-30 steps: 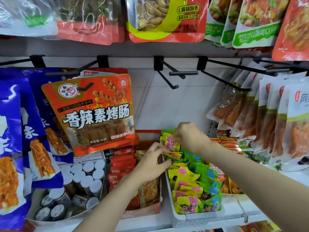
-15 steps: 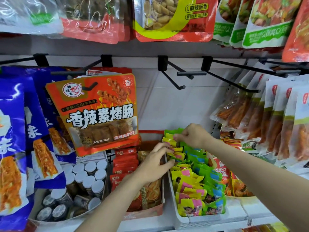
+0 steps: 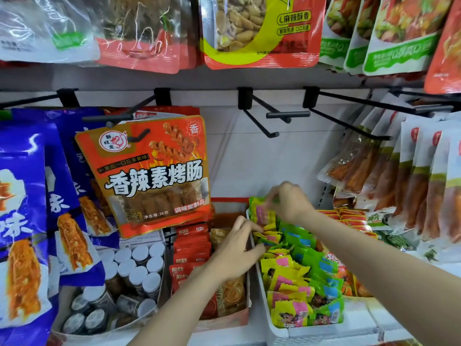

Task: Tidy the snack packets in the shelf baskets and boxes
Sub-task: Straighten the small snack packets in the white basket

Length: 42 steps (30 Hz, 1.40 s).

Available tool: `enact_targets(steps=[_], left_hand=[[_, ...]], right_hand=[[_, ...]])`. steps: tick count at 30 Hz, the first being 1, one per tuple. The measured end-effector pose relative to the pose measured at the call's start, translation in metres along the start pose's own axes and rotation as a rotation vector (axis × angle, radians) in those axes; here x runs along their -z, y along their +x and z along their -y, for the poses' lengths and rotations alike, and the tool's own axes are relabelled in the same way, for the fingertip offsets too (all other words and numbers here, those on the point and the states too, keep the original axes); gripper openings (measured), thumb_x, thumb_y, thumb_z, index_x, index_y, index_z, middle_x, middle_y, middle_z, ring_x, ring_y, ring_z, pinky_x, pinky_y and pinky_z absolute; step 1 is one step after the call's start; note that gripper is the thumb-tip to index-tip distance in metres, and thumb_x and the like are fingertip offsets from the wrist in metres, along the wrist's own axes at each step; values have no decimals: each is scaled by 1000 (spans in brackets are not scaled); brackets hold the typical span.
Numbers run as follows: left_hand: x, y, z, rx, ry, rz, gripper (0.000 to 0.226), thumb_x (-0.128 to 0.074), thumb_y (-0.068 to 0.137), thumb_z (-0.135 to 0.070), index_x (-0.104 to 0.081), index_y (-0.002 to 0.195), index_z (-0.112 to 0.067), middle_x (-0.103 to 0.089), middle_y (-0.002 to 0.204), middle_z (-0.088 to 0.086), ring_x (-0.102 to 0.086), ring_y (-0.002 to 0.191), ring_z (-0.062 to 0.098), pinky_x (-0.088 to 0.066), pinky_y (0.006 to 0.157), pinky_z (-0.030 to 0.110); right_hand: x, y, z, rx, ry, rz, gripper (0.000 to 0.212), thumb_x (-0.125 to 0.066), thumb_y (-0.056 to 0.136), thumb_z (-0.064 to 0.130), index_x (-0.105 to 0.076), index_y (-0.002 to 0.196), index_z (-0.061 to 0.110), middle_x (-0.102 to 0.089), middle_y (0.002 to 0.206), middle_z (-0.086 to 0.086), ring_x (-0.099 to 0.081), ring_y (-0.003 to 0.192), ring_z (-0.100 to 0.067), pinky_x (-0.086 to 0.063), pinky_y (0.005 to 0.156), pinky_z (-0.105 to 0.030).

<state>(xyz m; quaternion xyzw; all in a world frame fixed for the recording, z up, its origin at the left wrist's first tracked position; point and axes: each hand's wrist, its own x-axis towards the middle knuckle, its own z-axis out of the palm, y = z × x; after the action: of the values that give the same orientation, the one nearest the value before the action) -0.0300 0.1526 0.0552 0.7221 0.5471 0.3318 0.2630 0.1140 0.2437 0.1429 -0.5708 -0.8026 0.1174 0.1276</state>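
Observation:
A white basket (image 3: 279, 329) on the shelf holds two rows of small snack packets: yellow-and-pink ones (image 3: 287, 283) on the left, green-and-blue ones (image 3: 321, 270) on the right. My right hand (image 3: 290, 199) is at the far end of the basket, blurred, fingers pinched on a yellow-and-pink packet (image 3: 262, 213) at the back of the row. My left hand (image 3: 237, 248) rests at the basket's left edge, fingertips touching the yellow packets midway along the row.
A red cardboard box (image 3: 224, 323) of red and brown packets stands left of the basket. Small white-lidded jars (image 3: 134, 268) fill a tub further left. Large orange (image 3: 154, 176) and blue (image 3: 22, 221) bags hang on black pegs above. More packets hang at right.
My right hand has lifted slightly at the back of the basket with a yellow-and-pink packet. My left hand has stayed at the basket's left edge. The camera has shifted a little.

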Motion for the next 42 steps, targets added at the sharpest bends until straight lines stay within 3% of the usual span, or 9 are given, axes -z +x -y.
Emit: enact_targets(steps=[5, 10, 15, 18, 21, 25, 28, 36, 42], left_hand=[[-5, 3, -1, 108, -58, -1, 45, -52, 93, -34, -35, 133, -25, -39, 125, -6, -46, 115, 10, -39, 101, 33], [-13, 12, -14, 245, -40, 30, 50, -43, 100, -44, -41, 145, -21, -33, 123, -7, -49, 108, 13, -37, 93, 29], [-1, 9, -42, 260, -273, -76, 57, -53, 89, -60, -51, 136, -29, -41, 137, -14, -35, 133, 5, -27, 108, 21], [-2, -3, -64, 122, -548, -128, 24, -66, 89, -36, -63, 112, -30, -65, 116, -18, -58, 109, -1, -41, 89, 9], [-3, -16, -76, 165, -817, -247, 19, -63, 93, -16, -67, 111, -12, -75, 99, 2, -72, 88, 14, -55, 80, 20], [2, -26, -80, 222, -1071, -251, 38, -64, 85, -23, -62, 114, 1, -75, 91, 6, -72, 83, 21, -58, 78, 26], [3, -32, -81, 253, -1117, -231, 46, -67, 82, -24, -60, 117, 5, -73, 83, 3, -71, 82, 20, -57, 77, 25], [20, -39, -87, 423, -1835, 78, 56, -49, 97, -45, -49, 139, -8, -55, 133, 31, -65, 109, 38, -59, 78, 40], [19, -40, -85, 303, -1596, -8, 41, -66, 80, -5, -67, 122, -4, -68, 116, 19, -67, 80, 15, -58, 73, 22]], right_hand=[[78, -21, -36, 30, 672, -63, 14, -62, 94, 11, -51, 86, 7, -61, 79, -13, -67, 79, -29, -61, 76, -44], [118, -34, -54, 16, 763, -359, 11, -65, 93, 15, -58, 89, 7, -71, 80, -8, -73, 73, -23, -61, 66, -35], [126, -42, -48, 0, 777, -337, 12, -70, 89, 19, -59, 89, 13, -72, 86, -11, -73, 77, -31, -60, 75, -51], [129, -47, -36, 7, 799, -307, 11, -68, 90, 16, -59, 85, 13, -71, 89, -18, -72, 82, -33, -58, 78, -54], [133, -51, -25, -1, 719, -307, 16, -68, 90, 19, -62, 93, 4, -68, 95, -24, -69, 93, -35, -55, 86, -52], [132, -60, -18, -34, 933, -222, 18, -61, 94, 6, -58, 107, -6, -65, 76, -15, -69, 55, -10, -58, 51, -25], [128, -63, -22, -63, 978, -160, 15, -60, 94, 5, -62, 106, -5, -68, 78, -14, -69, 56, -12, -60, 55, -26], [118, -59, -27, -65, 1198, -15, 12, -62, 93, 9, -66, 104, 10, -74, 87, -9, -73, 76, -20, -60, 65, -30], [109, -62, -29, -51, 1277, 126, 13, -56, 98, 20, -68, 100, 19, -63, 87, -2, -64, 82, -15, -58, 75, -34]])
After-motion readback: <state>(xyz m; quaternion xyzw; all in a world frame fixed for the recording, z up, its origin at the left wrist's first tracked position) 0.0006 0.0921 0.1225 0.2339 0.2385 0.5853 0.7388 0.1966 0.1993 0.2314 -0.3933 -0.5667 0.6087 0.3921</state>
